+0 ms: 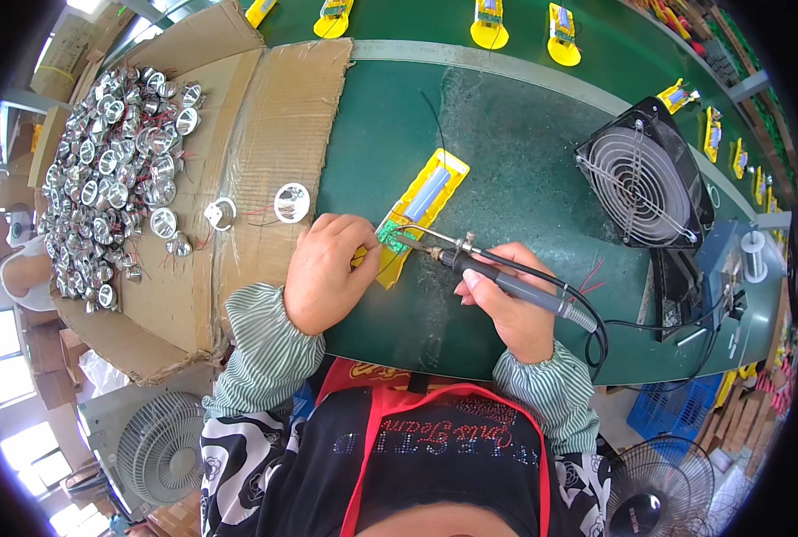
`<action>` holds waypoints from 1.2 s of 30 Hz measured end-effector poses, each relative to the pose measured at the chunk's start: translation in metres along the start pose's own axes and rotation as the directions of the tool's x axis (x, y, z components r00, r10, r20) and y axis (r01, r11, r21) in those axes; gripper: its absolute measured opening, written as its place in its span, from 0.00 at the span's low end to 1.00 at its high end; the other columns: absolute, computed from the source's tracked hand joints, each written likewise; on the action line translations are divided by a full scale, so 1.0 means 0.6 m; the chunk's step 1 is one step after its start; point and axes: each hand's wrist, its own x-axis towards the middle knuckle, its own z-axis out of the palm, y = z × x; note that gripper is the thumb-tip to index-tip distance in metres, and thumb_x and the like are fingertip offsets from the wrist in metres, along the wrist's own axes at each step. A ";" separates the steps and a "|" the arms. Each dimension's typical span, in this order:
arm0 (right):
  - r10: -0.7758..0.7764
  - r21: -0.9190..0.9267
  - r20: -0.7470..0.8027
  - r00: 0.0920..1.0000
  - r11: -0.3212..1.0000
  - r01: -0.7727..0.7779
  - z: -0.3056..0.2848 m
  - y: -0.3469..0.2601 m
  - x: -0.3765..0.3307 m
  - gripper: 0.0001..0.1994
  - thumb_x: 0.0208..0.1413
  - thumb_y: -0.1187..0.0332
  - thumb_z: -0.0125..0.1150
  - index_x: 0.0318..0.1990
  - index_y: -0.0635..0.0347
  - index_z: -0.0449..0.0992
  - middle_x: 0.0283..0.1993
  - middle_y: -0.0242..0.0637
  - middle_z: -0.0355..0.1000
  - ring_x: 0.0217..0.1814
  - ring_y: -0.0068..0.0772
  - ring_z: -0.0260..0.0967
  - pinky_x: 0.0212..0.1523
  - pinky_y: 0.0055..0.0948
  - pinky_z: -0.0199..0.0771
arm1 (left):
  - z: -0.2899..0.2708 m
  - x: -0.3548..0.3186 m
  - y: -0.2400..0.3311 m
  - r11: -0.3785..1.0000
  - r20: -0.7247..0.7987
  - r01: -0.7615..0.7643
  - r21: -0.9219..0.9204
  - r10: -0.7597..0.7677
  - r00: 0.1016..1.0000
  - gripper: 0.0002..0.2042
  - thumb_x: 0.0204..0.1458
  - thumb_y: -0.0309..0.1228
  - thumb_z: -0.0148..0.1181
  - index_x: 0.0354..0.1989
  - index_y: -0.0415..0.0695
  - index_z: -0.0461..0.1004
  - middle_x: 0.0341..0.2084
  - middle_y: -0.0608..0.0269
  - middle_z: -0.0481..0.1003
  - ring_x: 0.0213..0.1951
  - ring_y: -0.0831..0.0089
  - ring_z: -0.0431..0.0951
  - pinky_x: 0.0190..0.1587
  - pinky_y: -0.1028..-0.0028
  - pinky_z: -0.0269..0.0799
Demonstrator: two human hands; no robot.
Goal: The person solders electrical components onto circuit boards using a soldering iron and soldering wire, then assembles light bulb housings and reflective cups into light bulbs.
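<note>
My right hand (517, 304) grips a grey soldering iron (506, 285) like a pen. A thin metal tube clamped to the iron runs beside its tip. That tip meets the green circuit board (393, 236) inside a yellow plastic housing (454, 170), which lies slantwise on the bench. Above the board in the housing sits a pale blue cylindrical battery (427, 193). My left hand (329, 273) is closed at the housing's left edge, with a bit of yellow showing between thumb and fingers; its fingertips are partly hidden. A thin black wire (434, 115) stretches away from the housing's far end.
At left a cardboard box (273, 116) holds many silver reflector cups (112, 161); a lone reflector (291, 203) lies near my left hand. A black fan (636, 183) and a solder spool (753, 255) stand at right. Yellow housings (563, 36) sit along the far green surface.
</note>
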 end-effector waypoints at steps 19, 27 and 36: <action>-0.002 0.068 -0.095 0.995 0.998 0.009 -0.058 -0.023 -0.036 0.08 0.49 0.76 0.59 0.36 0.70 0.69 0.30 0.40 0.73 0.30 0.24 0.72 0.30 0.21 0.74 | 0.000 -0.009 0.001 1.000 -0.031 0.003 0.028 -0.002 1.000 0.06 0.41 0.27 0.60 0.26 0.40 0.70 0.27 0.57 0.73 0.32 0.57 0.70 0.36 0.64 0.65; -0.022 0.104 -0.131 0.991 0.994 0.035 -0.082 -0.023 -0.048 0.08 0.50 0.75 0.59 0.36 0.69 0.69 0.30 0.40 0.73 0.29 0.23 0.72 0.29 0.20 0.74 | -0.008 -0.017 0.039 0.962 0.106 -0.019 0.274 -0.010 0.994 0.17 0.39 0.38 0.65 0.33 0.39 0.70 0.30 0.55 0.72 0.33 0.59 0.72 0.36 0.65 0.66; -0.050 0.056 -0.171 0.984 0.997 0.060 -0.119 -0.018 -0.047 0.07 0.48 0.80 0.57 0.36 0.69 0.68 0.30 0.43 0.72 0.28 0.29 0.73 0.28 0.24 0.77 | -0.039 0.216 0.069 0.990 0.037 -0.143 -0.019 0.144 0.989 0.17 0.44 0.38 0.61 0.36 0.37 0.72 0.32 0.47 0.73 0.34 0.55 0.75 0.39 0.65 0.69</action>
